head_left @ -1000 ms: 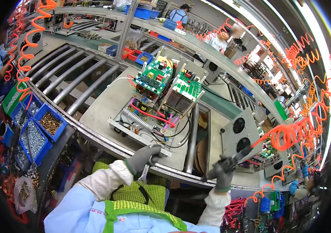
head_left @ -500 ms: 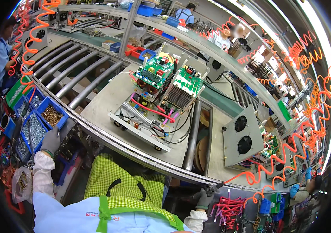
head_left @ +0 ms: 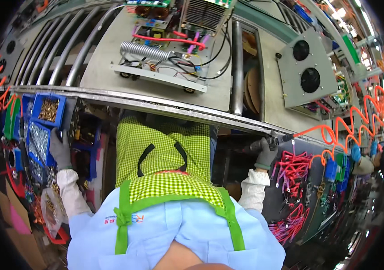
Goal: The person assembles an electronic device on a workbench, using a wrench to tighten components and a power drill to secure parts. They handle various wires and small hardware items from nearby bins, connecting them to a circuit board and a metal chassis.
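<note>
My left hand, in a grey glove, is beside the right wall of a blue bin of silver screws. Its fingers point away from me and look apart, with nothing visible in them. Behind that bin stands another blue bin holding brass-coloured fasteners. My right hand, also gloved in grey, is wrapped round a dark air screwdriver below the conveyor's front edge. An orange coiled hose runs from the tool to the right. Ahead, an open electronic unit with circuit boards, a heatsink and a ribbed silver coil rests on a board.
A grey housing with two fans stands on the line at right. Metal rollers lie at left. Red-pink cables cover part of the right-hand surface. A clear bag of fasteners hangs at left. Another person's blue-gloved hands show far right.
The view has tipped down and turned, so the unit sits higher in the picture. My left hand stays by the screw bins; my right hand and the screwdriver now show more fully.
</note>
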Demonstrator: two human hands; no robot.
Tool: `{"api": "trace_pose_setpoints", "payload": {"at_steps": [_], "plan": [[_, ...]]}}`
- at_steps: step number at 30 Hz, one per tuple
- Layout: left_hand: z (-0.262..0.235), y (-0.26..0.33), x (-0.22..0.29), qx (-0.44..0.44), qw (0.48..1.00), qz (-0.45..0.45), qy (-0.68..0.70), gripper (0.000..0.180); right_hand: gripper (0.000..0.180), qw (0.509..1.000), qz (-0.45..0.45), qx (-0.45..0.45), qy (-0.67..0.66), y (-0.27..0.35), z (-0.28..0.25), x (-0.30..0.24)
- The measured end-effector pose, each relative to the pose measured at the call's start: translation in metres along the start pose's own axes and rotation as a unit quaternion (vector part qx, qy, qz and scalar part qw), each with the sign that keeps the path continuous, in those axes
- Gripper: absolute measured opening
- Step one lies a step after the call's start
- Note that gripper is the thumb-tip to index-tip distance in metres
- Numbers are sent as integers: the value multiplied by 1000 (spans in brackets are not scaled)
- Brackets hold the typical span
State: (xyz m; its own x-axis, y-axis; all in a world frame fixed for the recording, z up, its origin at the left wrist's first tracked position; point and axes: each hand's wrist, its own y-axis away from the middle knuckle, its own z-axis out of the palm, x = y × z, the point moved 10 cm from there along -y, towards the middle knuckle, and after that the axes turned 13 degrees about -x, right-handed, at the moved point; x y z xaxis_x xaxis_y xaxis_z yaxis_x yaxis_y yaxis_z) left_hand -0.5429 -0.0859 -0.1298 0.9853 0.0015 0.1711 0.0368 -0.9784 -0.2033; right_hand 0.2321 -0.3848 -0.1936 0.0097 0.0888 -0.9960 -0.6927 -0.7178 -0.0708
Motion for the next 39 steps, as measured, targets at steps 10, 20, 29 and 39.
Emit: {"api": "trace_pose_setpoints", "payload": {"at_steps": [10, 20, 29, 39], "plan": [[-9, 5, 9, 50, 998, 4, -24, 34, 43, 963, -122, -84, 227, -17, 2, 9], [-85, 45, -13, 163, 983, -21, 79, 24, 27, 967, -11, -67, 244, 9, 47, -1], [-185, 28, -59, 181, 974, -47, 131, 23, 23, 954, 143, -165, 203, 54, 80, 90], [-65, -42, -82, -163, 962, -48, -213, 19, 23, 750, -184, -598, 213, 102, 469, -46]]}}
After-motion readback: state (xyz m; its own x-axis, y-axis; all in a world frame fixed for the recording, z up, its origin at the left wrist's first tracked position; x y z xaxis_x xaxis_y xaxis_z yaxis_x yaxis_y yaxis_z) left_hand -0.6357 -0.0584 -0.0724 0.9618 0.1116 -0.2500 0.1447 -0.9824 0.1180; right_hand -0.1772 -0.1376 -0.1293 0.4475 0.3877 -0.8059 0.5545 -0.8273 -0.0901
